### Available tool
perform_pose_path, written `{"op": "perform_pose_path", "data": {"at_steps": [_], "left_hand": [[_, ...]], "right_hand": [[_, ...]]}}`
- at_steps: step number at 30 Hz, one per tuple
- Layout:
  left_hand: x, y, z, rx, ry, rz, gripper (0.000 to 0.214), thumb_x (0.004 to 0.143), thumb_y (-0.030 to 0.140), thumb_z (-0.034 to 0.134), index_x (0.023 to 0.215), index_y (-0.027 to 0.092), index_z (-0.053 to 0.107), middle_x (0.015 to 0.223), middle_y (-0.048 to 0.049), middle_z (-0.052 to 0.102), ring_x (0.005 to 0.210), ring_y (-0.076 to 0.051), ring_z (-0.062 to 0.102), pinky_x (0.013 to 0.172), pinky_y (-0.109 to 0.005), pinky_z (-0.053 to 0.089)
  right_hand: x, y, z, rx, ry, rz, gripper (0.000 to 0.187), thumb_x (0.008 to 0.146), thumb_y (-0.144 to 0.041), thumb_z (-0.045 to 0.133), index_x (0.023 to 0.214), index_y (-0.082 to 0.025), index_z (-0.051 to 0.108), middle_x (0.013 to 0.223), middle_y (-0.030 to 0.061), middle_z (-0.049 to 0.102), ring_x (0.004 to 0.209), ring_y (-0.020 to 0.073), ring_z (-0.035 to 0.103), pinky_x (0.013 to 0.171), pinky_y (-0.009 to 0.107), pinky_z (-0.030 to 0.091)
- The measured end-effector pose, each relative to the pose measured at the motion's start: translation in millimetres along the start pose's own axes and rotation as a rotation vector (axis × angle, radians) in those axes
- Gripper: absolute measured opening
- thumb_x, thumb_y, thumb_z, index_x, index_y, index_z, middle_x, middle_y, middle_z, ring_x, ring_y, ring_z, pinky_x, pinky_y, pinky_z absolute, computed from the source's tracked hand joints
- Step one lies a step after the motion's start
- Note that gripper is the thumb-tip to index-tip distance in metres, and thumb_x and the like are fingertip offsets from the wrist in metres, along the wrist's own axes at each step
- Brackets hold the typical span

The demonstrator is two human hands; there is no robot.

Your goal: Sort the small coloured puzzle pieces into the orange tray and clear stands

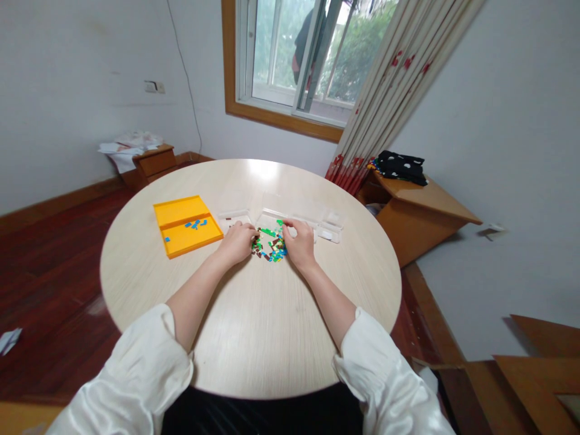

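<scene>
A loose pile of small building bricks [274, 245] in green, brown, blue and yellow lies on the round table between my hands. At the left edge of the pile is my left hand [238, 240], its fingers curled down and closed; what they hold, if anything, is hidden. My right hand [299, 241] is at the right edge, thumb and fingertips drawn together near some green bricks. Whether a brick is in that pinch is too small to make out. An open yellow case [182, 211] to the left has several blue bricks [196, 224] in its near half.
Behind my hands stand clear plastic trays [330, 232], one with small brown bits. The round pale table [254, 326] fills the space before me. A tilted wooden cabinet [421, 211] with dark cloth stands right, by the curtain [399, 78]. Outside the window is a person [304, 45].
</scene>
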State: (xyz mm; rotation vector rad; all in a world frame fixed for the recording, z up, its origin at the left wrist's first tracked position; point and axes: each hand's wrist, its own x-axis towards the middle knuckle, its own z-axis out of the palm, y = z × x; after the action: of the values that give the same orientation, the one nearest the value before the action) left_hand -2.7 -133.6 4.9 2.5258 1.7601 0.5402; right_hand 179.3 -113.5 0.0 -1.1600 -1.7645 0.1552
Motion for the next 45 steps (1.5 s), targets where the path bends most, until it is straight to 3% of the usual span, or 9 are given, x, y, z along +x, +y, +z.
{"op": "perform_pose_path", "data": {"at_steps": [4,9,16,29,33,45], "left_hand": [[1,0,0.6,-0.001,-0.002,0.006,0.038,0.078,0.008,0.042,0.098,0.018,0.073,0.104,-0.0121,0.069,0.09,-0.027,0.056,0.081,-0.04,0.043],[3,-4,2.6,-0.013,0.004,0.007,0.035,0.079,0.009,0.043,0.095,0.017,0.073,0.102,-0.0121,0.068,0.095,-0.026,0.057,0.086,-0.037,0.044],[3,-5,2.1,-0.075,0.089,-0.062,0.033,0.076,0.008,0.044,0.092,0.016,0.072,0.092,-0.0119,0.067,0.092,-0.025,0.059,0.084,-0.036,0.046],[3,1,-4.0,-0.33,0.212,-0.063,0.015,0.077,0.015,0.054,0.087,0.017,0.065,0.088,-0.0066,0.066,0.09,-0.022,0.059,0.083,-0.034,0.044],[2,5,-8.1,-0.417,0.235,-0.055,0.021,0.075,0.016,0.057,0.095,0.018,0.062,0.087,-0.0033,0.068,0.087,-0.02,0.061,0.083,-0.033,0.044],[0,17,-12.9,-0.474,0.235,-0.072,0.022,0.072,0.014,0.058,0.094,0.018,0.06,0.085,-0.0023,0.068,0.081,-0.018,0.06,0.078,-0.031,0.045]], "right_hand": [[0,6,1,-0.074,-0.062,0.021,0.025,0.086,-0.024,0.053,0.107,-0.021,0.067,0.108,0.0099,0.069,0.106,0.0251,0.056,0.096,0.044,0.032],[-3,10,6,-0.095,-0.126,0.042,0.031,0.089,-0.026,0.048,0.115,-0.02,0.063,0.113,0.0124,0.066,0.109,0.0264,0.053,0.096,0.046,0.029],[-3,5,5,-0.075,-0.099,0.004,0.029,0.086,-0.02,0.048,0.11,-0.021,0.064,0.107,0.009,0.068,0.104,0.0244,0.054,0.092,0.041,0.031],[-5,-3,4,-0.004,-0.193,-0.045,0.026,0.084,-0.015,0.047,0.103,-0.019,0.065,0.102,0.0086,0.068,0.101,0.0237,0.057,0.09,0.04,0.038],[-6,-5,6,0.028,-0.238,-0.11,0.022,0.085,-0.016,0.048,0.094,-0.019,0.068,0.096,0.0079,0.07,0.096,0.0232,0.06,0.086,0.039,0.042],[-8,-14,3,0.227,-0.313,-0.265,0.022,0.085,-0.021,0.054,0.1,-0.023,0.07,0.096,0.0043,0.071,0.091,0.0187,0.061,0.089,0.038,0.044]]}}
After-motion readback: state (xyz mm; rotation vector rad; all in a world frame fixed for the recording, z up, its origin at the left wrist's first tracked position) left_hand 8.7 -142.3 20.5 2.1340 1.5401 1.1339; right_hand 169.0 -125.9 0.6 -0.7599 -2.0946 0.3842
